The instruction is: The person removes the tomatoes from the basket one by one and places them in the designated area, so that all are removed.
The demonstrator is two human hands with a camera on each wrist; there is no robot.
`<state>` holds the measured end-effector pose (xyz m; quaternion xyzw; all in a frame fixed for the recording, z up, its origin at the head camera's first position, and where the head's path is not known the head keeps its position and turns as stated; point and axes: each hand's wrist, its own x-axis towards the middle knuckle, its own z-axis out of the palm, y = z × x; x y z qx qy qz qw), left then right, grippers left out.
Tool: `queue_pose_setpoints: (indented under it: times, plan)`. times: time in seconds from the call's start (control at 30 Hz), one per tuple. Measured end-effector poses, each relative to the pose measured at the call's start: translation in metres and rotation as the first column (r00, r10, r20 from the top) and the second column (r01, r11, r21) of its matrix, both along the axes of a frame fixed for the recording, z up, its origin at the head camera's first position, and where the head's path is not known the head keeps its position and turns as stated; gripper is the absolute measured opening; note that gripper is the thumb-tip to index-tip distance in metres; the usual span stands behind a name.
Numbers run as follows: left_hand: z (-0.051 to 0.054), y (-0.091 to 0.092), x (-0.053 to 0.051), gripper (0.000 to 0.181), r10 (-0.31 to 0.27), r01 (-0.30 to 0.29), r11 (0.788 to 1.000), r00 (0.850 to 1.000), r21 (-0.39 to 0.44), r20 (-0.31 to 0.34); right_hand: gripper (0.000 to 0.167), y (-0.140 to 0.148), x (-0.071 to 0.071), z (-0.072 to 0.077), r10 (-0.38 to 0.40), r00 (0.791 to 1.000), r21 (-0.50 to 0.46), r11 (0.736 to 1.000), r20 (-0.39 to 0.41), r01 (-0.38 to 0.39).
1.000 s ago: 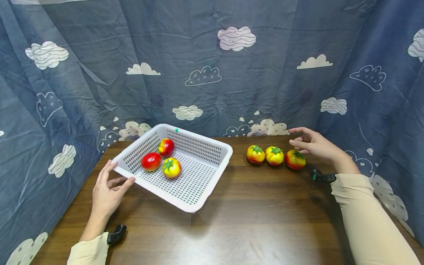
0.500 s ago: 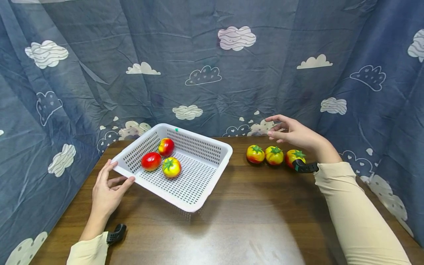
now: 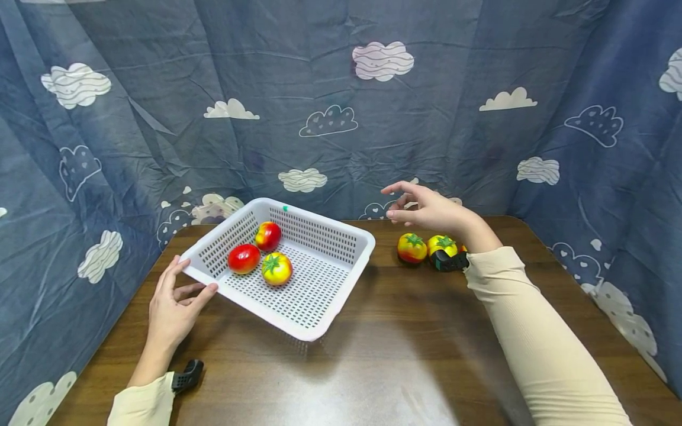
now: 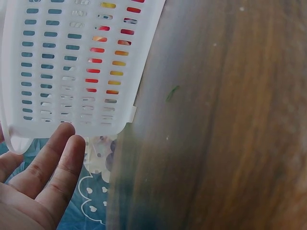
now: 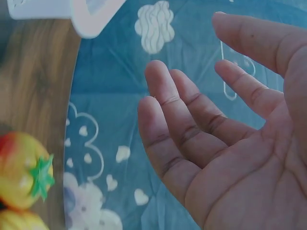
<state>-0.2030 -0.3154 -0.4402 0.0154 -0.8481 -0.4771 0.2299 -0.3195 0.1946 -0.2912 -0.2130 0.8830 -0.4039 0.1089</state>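
A white perforated plastic basket (image 3: 341,307) stands on the left of the table. My left hand (image 3: 173,310) holds its near left corner, thumb on the front rim and fingers at the left side. Inside lie a toy tomato (image 3: 277,269) with a green calyx, a red oval toy fruit (image 3: 244,259) and a red-yellow toy fruit (image 3: 268,236). My right hand (image 3: 426,208) hovers empty above the table's back edge, fingers loosely bent. Below it sit a toy tomato (image 3: 411,248) and a second toy tomato (image 3: 441,244); a third toy tomato (image 3: 463,248) is mostly hidden behind the wrist.
The brown wooden table (image 3: 373,367) has its back edge against a blue curtain (image 3: 298,71) with cloud prints. A black wrist strap (image 3: 450,260) is on the right wrist, and a black strap device (image 3: 187,376) on the left.
My right hand has moved left from beside the rightmost toy tomato, passing over the row to the space between it and the basket. The left hand and basket stay put.
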Motion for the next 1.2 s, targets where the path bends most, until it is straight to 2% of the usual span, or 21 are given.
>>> queue_pose_setpoints:
  times: [0.2,0.47,0.67,1.2]
  plan:
    - [0.001,0.001,0.001,0.081,0.001,-0.001,1.000,1.000,-0.006,0.006,0.054,-0.019,-0.005,0.000,0.054,0.999,-0.019,0.998,-0.006,-0.054]
    - [0.001,0.001,0.001,0.082,-0.005,0.005,1.000,1.000,-0.005,-0.002,0.054,-0.045,-0.002,-0.001,0.114,0.993,-0.100,0.989,0.032,-0.110]
    - [-0.001,0.000,0.001,0.082,0.001,-0.001,1.000,1.000,-0.003,0.001,0.056,-0.067,-0.002,-0.004,0.163,0.986,-0.105,0.982,0.022,-0.160]
    - [0.000,0.001,0.001,0.082,0.007,-0.007,1.000,1.000,-0.005,0.011,0.058,-0.115,-0.005,-0.019,0.227,0.972,-0.114,0.969,0.067,-0.218]
